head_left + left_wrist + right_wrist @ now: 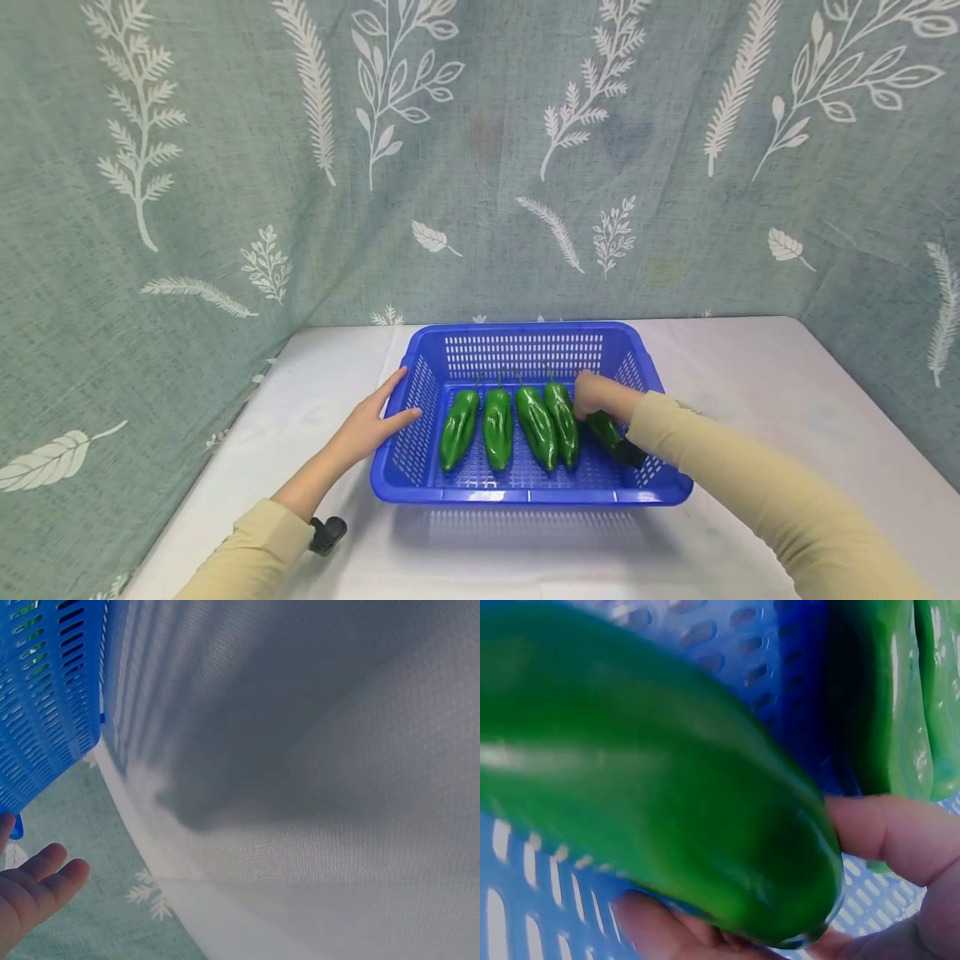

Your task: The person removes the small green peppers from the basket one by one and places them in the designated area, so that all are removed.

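Observation:
A blue plastic basket with slotted walls holds several long, glossy green peppers lying side by side. My right hand reaches into its right part and grips the rightmost green pepper. In the right wrist view the thumb and fingers lie on either side of that pepper's rounded end. Part of it is hidden under the wrist in the head view. At the basket's left rim rests my left hand, thumb spread from the extended fingers; the left wrist view shows its fingertips beside the basket wall.
The basket stands on a white cloth-covered table. Behind and along the sides hangs a grey-green curtain with white leaf prints. A black wrist device sits on the left wrist.

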A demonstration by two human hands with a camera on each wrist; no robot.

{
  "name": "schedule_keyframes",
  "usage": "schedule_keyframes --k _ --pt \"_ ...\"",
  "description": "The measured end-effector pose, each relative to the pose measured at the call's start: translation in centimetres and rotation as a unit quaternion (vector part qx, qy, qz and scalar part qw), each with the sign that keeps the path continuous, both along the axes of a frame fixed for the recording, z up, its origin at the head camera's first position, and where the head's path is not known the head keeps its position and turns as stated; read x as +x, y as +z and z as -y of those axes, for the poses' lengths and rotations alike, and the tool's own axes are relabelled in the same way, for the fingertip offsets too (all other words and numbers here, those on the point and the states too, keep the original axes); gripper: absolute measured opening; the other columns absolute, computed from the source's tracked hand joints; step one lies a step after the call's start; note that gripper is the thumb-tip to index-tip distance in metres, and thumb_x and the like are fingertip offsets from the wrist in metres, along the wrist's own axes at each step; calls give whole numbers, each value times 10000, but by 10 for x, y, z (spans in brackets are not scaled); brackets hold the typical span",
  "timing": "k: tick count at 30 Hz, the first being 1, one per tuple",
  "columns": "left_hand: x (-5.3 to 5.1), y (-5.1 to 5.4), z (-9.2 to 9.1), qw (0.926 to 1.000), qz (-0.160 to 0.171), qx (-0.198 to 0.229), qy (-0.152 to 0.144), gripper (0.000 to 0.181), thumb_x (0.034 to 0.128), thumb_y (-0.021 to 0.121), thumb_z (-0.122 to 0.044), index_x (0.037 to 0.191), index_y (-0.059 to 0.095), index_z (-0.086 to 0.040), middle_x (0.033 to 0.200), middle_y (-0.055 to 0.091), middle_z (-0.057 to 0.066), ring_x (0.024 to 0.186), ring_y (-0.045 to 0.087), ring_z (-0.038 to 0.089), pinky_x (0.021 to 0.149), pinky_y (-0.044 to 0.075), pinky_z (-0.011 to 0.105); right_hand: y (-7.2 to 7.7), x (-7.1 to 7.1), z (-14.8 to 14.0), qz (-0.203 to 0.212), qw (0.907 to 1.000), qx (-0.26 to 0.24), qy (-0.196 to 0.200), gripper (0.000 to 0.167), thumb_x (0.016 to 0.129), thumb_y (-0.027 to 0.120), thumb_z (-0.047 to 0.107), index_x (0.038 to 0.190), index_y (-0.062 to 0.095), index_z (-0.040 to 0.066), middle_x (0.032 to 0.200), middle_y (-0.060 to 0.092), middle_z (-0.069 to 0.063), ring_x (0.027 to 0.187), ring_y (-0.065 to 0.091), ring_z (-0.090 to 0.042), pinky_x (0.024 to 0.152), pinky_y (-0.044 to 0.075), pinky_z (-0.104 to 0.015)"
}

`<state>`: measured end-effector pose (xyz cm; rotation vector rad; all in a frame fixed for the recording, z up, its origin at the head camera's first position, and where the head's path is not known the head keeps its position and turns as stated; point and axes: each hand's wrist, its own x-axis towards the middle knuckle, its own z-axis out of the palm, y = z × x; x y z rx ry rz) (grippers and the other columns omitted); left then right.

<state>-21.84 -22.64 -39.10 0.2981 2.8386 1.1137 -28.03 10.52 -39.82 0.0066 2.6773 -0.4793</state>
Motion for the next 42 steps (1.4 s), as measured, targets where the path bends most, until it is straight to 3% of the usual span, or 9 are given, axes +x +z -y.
schedule_keyframes --k 8,15,22,30,34,42 --pt "1 -1 0 9999 41 106 48 754 869 569 -390 1468 194 -125 1459 258 238 1307 269 445 1030 254 594 -1 -2 -3 365 9959 -635 -527 676 658 647 -89 1238 300 -105 1083 493 -314 959 547 -513 628 492 -615" --pt "2 0 -2 9999 98 9 46 737 882 549 -385 1470 184 -131 1462 250 240 1306 265 452 1015 265 609 6 -1 -11 483 9939 -942 -320 663 686 655 -49 1270 343 -95 1191 465 -319 974 513 -557 588 518 -560" --pt "-1 0 -4 10000 47 -4 24 737 882 554 -376 1471 182 -136 1461 258 236 1307 272 445 1016 267 607 15 2 -17 643 9857 -1494 -442 707 727 671 -16 1334 311 -61 1300 371 -316 1080 440 -557 665 508 -582" --pt "-2 1 -4 10000 89 -9 31 725 889 546 -369 1472 179 -142 1464 253 233 1309 269 445 1012 272 607 25 2 -24 648 9796 -1881 -297 688 773 656 20 1351 291 -61 1355 300 -307 1199 361 -508 663 518 -555" --pt "-1 2 -4 9999 105 -52 26 725 891 541 -379 1472 177 -143 1465 250 233 1309 268 445 1010 277 607 28 5 -29 669 9735 -2174 -224 695 774 663 37 1347 284 -68 1345 302 -311 1175 393 -500 645 531 -521" --pt "0 2 -3 9999 98 -56 29 726 889 543 -377 1470 181 -134 1465 247 237 1311 262 446 1017 264 607 37 8 -40 661 9577 -2790 -234 664 781 666 76 1321 305 -60 1198 460 -275 1001 550 -392 661 544 -437"
